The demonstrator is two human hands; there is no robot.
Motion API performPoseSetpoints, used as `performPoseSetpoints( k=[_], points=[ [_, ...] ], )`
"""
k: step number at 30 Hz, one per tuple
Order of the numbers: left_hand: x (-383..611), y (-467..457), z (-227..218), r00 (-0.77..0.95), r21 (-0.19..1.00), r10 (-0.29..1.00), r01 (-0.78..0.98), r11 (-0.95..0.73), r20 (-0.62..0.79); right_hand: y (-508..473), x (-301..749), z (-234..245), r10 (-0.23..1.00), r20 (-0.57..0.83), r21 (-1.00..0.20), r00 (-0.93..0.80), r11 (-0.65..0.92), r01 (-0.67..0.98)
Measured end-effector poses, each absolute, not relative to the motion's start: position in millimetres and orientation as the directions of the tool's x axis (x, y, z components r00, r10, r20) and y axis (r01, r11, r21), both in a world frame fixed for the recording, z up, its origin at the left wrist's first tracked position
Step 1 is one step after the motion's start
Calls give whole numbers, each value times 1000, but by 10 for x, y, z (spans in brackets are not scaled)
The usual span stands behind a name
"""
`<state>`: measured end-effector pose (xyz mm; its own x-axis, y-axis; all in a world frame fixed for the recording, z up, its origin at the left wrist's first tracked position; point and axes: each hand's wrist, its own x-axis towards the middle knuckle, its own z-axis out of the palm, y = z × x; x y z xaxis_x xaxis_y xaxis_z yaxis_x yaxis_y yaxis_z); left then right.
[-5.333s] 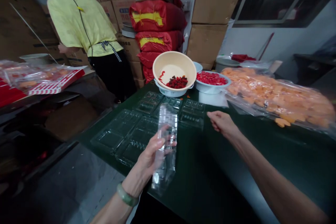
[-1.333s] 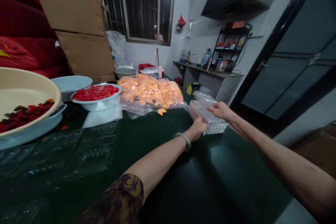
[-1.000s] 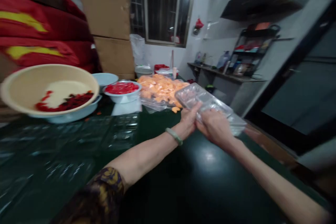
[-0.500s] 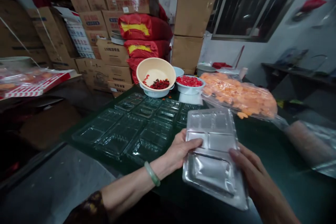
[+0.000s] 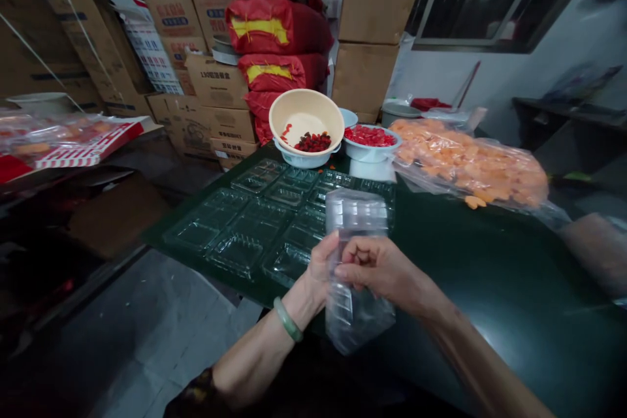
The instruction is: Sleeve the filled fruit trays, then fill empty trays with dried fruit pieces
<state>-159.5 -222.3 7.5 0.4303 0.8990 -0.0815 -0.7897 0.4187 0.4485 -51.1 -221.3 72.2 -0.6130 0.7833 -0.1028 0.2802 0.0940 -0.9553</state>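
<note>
I hold a clear plastic tray (image 5: 353, 222) up in front of me with both hands. It stands on end, and its long side runs up and away from me. It looks thin, so I think I see it from the edge. Its low end hangs below my hands, over the dark green surface (image 5: 490, 261).

My left grip (image 5: 321, 271) is on the left side of the tray, and my right grip (image 5: 379, 268) is on the right side and curls across the front. Both are closed on the tray near its middle, and they are just beside each other. I cannot tell which one is nearer to the tray's top end. A green bangle (image 5: 287, 321) sits on my left wrist.

Just past my hands, many clear trays (image 5: 264, 222) lie flat in rows on the surface. Farther on, a cream bowl (image 5: 304, 93) with dark red bits in it sits in a pale blue bowl. Beside it is a white bowl (image 5: 369, 153) of red bits. To the right lies a big bag of orange pieces (image 5: 470, 173). Behind them are red sacks (image 5: 279, 26) and cardboard boxes (image 5: 367, 6).
</note>
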Motion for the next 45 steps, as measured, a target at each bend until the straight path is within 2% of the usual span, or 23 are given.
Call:
performPoseSetpoints(
  k=[3,7,10,14,16,18,21,24,26,29,33,37,39,41,43,44,45],
  points=[
    [-1599,-2207,27,503,521,864,-740,425,11,-2118,-455,701,750,-196,-969,-632,-50,241],
    [-1607,-2178,-23,581,579,814,-665,472,3,-2077,-439,645,735,-217,-972,-642,-107,207],
    [-1620,-2177,-20,548,573,836,-673,468,-39,-2147,-473,665,764,-155,-967,-627,11,253],
    [-1683,-2192,42,490,504,871,-744,439,-36,-2344,-442,868,786,106,-921,-610,308,237],
    [-1774,-2190,94,474,454,881,-784,422,0,-2433,-298,985,789,123,-936,-602,294,195],
    [-1935,-2183,158,426,425,905,-824,375,27,-2485,-56,1020,853,99,-974,-512,188,125],
    [-2299,-2179,260,224,402,974,-896,191,37,-2474,369,791,943,-46,-996,-329,-68,-57],
    [-2659,-2191,340,-25,436,998,-899,-44,49,-2357,654,308,893,-274,-925,-358,-346,-155],
    [-2794,-2203,366,-83,461,995,-882,-101,58,-2232,709,3,848,-375,-876,-376,-456,-155],
    [-2791,-2217,357,-45,449,997,-891,-70,66,-2018,643,-238,769,-493,-811,-408,-575,-103],
    [-2573,-2217,308,56,420,997,-907,28,55,-1801,523,-234,677,-643,-730,-357,-683,21],
    [-2369,-2183,304,116,411,993,-907,95,27,-1743,565,-229,628,-706,-685,-327,-724,88],
    [-2287,-2154,323,145,437,989,-891,121,22,-1772,600,-208,643,-718,-689,-267,-712,138],
    [-2188,-2127,348,203,462,979,-871,170,22,-1845,579,-93,772,-629,-770,-89,-604,206],
    [-2048,-2111,365,248,470,969,-854,222,-6,-1963,467,141,941,-327,-900,83,-337,278],
    [-1960,-2108,365,261,470,965,-849,242,-24,-2031,377,289,985,-133,-938,112,-161,308],
    [-1862,-2110,357,272,472,962,-843,256,-37,-2100,271,443,998,22,-947,62,1,322]
  ],
)
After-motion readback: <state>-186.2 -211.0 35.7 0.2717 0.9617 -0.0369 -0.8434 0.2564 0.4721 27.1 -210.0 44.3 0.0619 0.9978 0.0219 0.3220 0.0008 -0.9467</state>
